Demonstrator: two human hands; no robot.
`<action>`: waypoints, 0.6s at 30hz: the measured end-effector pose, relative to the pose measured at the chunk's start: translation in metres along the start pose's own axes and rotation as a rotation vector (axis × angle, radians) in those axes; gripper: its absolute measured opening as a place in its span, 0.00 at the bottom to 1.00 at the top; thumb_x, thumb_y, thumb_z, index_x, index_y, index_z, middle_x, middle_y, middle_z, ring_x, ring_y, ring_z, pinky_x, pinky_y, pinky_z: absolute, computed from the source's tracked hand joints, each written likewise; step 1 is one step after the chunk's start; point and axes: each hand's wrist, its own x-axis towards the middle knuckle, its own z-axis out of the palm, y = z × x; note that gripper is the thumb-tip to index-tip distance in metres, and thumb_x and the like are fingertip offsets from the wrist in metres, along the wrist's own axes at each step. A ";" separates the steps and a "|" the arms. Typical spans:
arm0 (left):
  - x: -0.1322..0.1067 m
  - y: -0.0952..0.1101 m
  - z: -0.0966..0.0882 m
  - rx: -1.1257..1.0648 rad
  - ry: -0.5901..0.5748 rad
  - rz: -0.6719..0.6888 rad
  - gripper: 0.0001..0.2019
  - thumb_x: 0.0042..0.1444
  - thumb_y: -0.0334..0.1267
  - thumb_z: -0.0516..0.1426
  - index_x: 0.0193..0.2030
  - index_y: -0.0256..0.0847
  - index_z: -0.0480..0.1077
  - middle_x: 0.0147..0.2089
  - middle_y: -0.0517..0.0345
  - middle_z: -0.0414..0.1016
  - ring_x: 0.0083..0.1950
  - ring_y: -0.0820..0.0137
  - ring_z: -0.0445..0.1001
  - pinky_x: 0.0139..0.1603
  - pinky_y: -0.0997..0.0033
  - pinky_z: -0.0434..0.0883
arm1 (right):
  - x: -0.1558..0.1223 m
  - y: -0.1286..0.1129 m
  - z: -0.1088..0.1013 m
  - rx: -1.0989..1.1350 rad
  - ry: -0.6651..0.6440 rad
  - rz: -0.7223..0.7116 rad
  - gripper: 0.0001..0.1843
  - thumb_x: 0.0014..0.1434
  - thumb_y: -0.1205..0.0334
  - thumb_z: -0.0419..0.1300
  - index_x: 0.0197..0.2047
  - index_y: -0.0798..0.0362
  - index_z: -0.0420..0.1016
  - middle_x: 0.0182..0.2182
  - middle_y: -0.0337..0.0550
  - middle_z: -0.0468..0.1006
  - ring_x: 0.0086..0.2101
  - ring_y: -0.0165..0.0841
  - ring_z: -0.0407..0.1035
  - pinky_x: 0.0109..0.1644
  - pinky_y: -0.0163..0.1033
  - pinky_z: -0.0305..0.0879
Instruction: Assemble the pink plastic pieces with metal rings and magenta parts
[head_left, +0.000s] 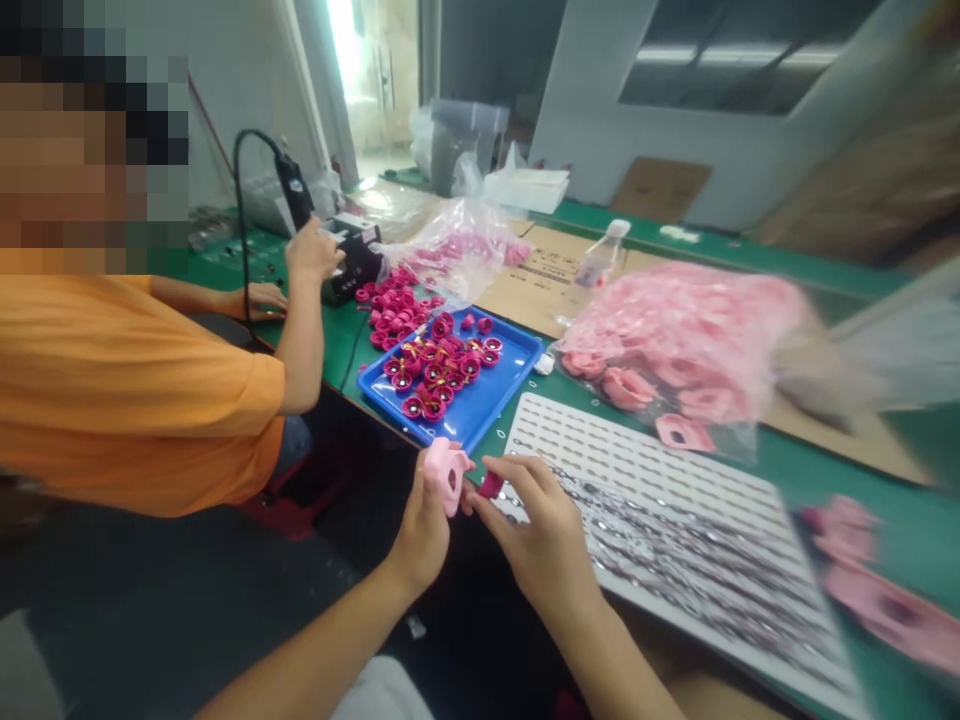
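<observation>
Left hand (421, 535) grips pale-pink housing (436, 468), long axis near 12-to-6 o'clock, by front edge of bench (345, 342). Magenta piece (491, 485) at 3 o'clock, just beside housing, pinched in right hand (546, 525), thumb to fingertips.

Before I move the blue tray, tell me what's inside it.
The blue tray holds many dark-pink round parts, some showing gold-coloured bits. Bare tray floor shows on its right side. Whatever lies beneath the heaped parts is covered.
</observation>
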 end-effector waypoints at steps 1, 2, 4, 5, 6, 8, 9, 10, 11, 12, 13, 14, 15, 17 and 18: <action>-0.002 0.000 0.004 0.019 -0.017 0.008 0.20 0.56 0.44 0.32 0.49 0.44 0.54 0.44 0.55 0.63 0.37 0.69 0.66 0.38 0.67 0.63 | -0.003 0.001 -0.003 0.003 0.003 -0.002 0.16 0.47 0.69 0.55 0.41 0.48 0.64 0.38 0.42 0.64 0.39 0.33 0.61 0.43 0.38 0.60; -0.004 0.001 0.008 0.047 -0.034 0.021 0.19 0.55 0.45 0.33 0.49 0.44 0.54 0.44 0.54 0.62 0.39 0.69 0.65 0.40 0.66 0.63 | -0.007 0.002 -0.006 0.017 0.002 -0.004 0.17 0.47 0.68 0.56 0.42 0.48 0.63 0.38 0.42 0.64 0.38 0.33 0.61 0.42 0.39 0.60; -0.008 0.003 0.014 0.106 -0.075 0.055 0.20 0.54 0.47 0.35 0.49 0.45 0.54 0.44 0.53 0.61 0.42 0.67 0.63 0.43 0.65 0.62 | -0.014 0.004 -0.013 0.071 -0.006 0.000 0.18 0.46 0.66 0.57 0.43 0.48 0.62 0.36 0.42 0.65 0.38 0.33 0.62 0.41 0.39 0.62; -0.010 0.004 0.016 0.126 -0.100 0.074 0.20 0.53 0.48 0.36 0.49 0.45 0.54 0.44 0.53 0.61 0.43 0.66 0.63 0.44 0.64 0.61 | -0.017 0.004 -0.017 0.106 -0.024 0.003 0.18 0.46 0.65 0.57 0.42 0.49 0.62 0.36 0.41 0.65 0.37 0.33 0.62 0.41 0.38 0.62; -0.012 0.005 0.018 0.138 -0.131 0.089 0.20 0.53 0.49 0.37 0.48 0.45 0.54 0.44 0.53 0.61 0.43 0.65 0.62 0.45 0.63 0.61 | -0.021 0.004 -0.020 0.138 -0.032 0.014 0.17 0.46 0.65 0.57 0.41 0.49 0.63 0.36 0.41 0.65 0.37 0.33 0.62 0.41 0.39 0.62; -0.015 0.007 0.021 0.145 -0.192 0.112 0.20 0.51 0.51 0.39 0.47 0.44 0.55 0.42 0.52 0.61 0.42 0.64 0.63 0.44 0.62 0.61 | -0.028 0.001 -0.026 0.182 -0.016 0.037 0.14 0.47 0.65 0.57 0.39 0.50 0.63 0.36 0.41 0.65 0.38 0.32 0.62 0.43 0.39 0.62; -0.016 0.009 0.023 0.151 -0.217 0.120 0.20 0.51 0.51 0.40 0.46 0.44 0.55 0.41 0.53 0.62 0.41 0.64 0.63 0.44 0.62 0.62 | -0.031 0.000 -0.029 0.190 0.003 0.042 0.14 0.47 0.66 0.57 0.39 0.50 0.63 0.36 0.41 0.65 0.38 0.32 0.62 0.43 0.40 0.62; -0.017 0.010 0.025 0.158 -0.238 0.126 0.20 0.50 0.51 0.41 0.46 0.43 0.55 0.40 0.53 0.62 0.40 0.64 0.63 0.43 0.62 0.62 | -0.034 -0.001 -0.031 0.192 0.029 0.043 0.14 0.46 0.67 0.57 0.39 0.50 0.64 0.36 0.41 0.66 0.38 0.32 0.62 0.43 0.40 0.61; -0.018 0.011 0.027 0.167 -0.256 0.130 0.20 0.50 0.52 0.42 0.45 0.43 0.56 0.40 0.52 0.62 0.40 0.64 0.63 0.42 0.62 0.63 | -0.036 -0.001 -0.033 0.189 0.055 0.038 0.15 0.46 0.67 0.58 0.39 0.49 0.64 0.36 0.40 0.66 0.37 0.32 0.62 0.42 0.40 0.61; -0.020 0.012 0.029 0.177 -0.272 0.136 0.21 0.49 0.53 0.42 0.45 0.43 0.55 0.40 0.52 0.62 0.39 0.64 0.63 0.41 0.62 0.63 | -0.038 0.000 -0.035 0.184 0.072 0.027 0.15 0.45 0.67 0.58 0.39 0.49 0.64 0.35 0.40 0.67 0.37 0.32 0.63 0.42 0.40 0.62; -0.021 0.013 0.031 0.185 -0.289 0.142 0.22 0.48 0.53 0.42 0.45 0.43 0.55 0.40 0.52 0.61 0.39 0.63 0.63 0.41 0.62 0.63 | -0.039 0.001 -0.037 0.179 0.078 0.008 0.15 0.45 0.67 0.59 0.39 0.49 0.65 0.34 0.40 0.67 0.36 0.32 0.63 0.41 0.39 0.62; -0.022 0.013 0.033 0.192 -0.306 0.148 0.22 0.48 0.54 0.42 0.46 0.43 0.55 0.41 0.52 0.61 0.40 0.63 0.63 0.41 0.61 0.63 | -0.041 0.004 -0.038 0.176 0.088 -0.012 0.15 0.44 0.67 0.59 0.38 0.48 0.65 0.34 0.39 0.68 0.36 0.32 0.63 0.40 0.39 0.62; -0.022 0.014 0.035 0.198 -0.320 0.154 0.22 0.48 0.53 0.42 0.46 0.43 0.55 0.41 0.51 0.61 0.40 0.63 0.63 0.41 0.61 0.63 | -0.042 0.006 -0.040 0.176 0.097 -0.033 0.15 0.44 0.66 0.59 0.37 0.48 0.66 0.33 0.39 0.68 0.36 0.32 0.64 0.39 0.39 0.63; -0.024 0.014 0.037 0.207 -0.340 0.167 0.21 0.49 0.52 0.43 0.46 0.44 0.55 0.42 0.52 0.61 0.41 0.63 0.63 0.42 0.61 0.62 | -0.044 0.010 -0.043 0.188 0.103 -0.066 0.15 0.42 0.65 0.60 0.37 0.48 0.67 0.31 0.38 0.69 0.34 0.32 0.64 0.37 0.38 0.64; -0.025 0.014 0.038 0.211 -0.347 0.174 0.21 0.48 0.52 0.43 0.46 0.44 0.55 0.43 0.52 0.60 0.41 0.63 0.63 0.42 0.62 0.62 | -0.045 0.012 -0.044 0.197 0.109 -0.069 0.15 0.42 0.65 0.61 0.37 0.47 0.67 0.31 0.38 0.69 0.34 0.32 0.65 0.37 0.38 0.64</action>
